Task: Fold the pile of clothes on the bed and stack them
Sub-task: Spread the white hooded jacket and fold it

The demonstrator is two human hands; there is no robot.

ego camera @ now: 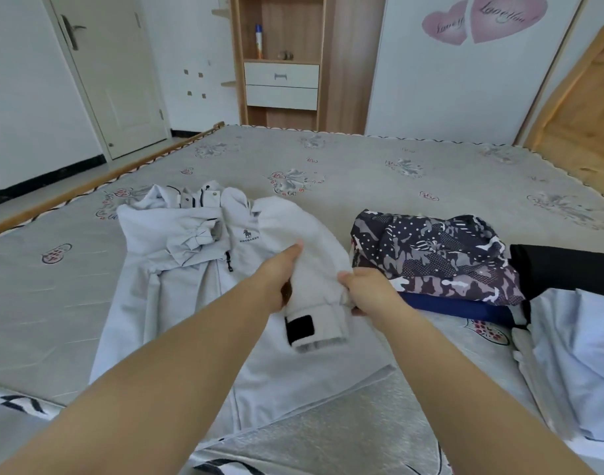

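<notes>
While your arms reach in from the near edge, the pale grey jacket (190, 303) lies flat, front up, left of centre on the bed (379, 159), collar at the far end. One sleeve is already folded across its chest, cuff near the zip. Chest logo: a small horse figure over one word; letters too small to read.

Your left hand (280, 279) pinches the other sleeve (307, 255) on its left side, thumb on top. That sleeve arcs off the jacket's right shoulder and comes down over the jacket's front. Its cuff (316, 329) carries a black tab and lies just below both hands.

Your right hand (369, 289) clamps the same sleeve on its right side just above the cuff, fingers curled into the fabric. So both grips are closed on the sleeve.

Right of that, touching nothing you hold: a folded stack, camo-and-dot print garment (437, 255) on top, navy garment (458, 308) under it. A black garment (564, 265) sits just beside the stack. A pale blue cloth (574, 354) is bunched at the right edge.

Back wall: a wooden shelf unit (280, 63) with a spray can (259, 41) in the open compartment and two white drawers below. Two pink heart stickers (482, 20) read "Love you".
</notes>
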